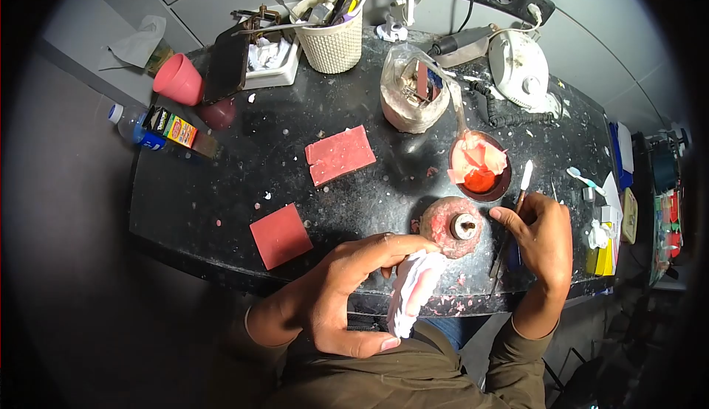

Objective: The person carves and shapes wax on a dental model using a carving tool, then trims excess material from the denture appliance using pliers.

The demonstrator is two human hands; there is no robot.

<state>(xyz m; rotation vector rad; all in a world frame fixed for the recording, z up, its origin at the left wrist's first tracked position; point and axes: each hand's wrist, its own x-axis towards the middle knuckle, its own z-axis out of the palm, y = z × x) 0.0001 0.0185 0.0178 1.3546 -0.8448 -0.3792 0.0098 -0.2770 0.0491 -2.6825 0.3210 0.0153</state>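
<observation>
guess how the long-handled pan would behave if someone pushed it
The pan may slosh, since the red pool in it looks glossy and wet. The pink pieces poking past its rim could slip. Its long handle might make it swivel.

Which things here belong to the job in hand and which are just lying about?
Likely part of the job:
white-and-pink piece in the left hand
white-tipped tool at the right hand
pan
pink sheets
burner-like pot

Apparently just lying about:
pink cup
plastic bottle
toothbrush
</observation>
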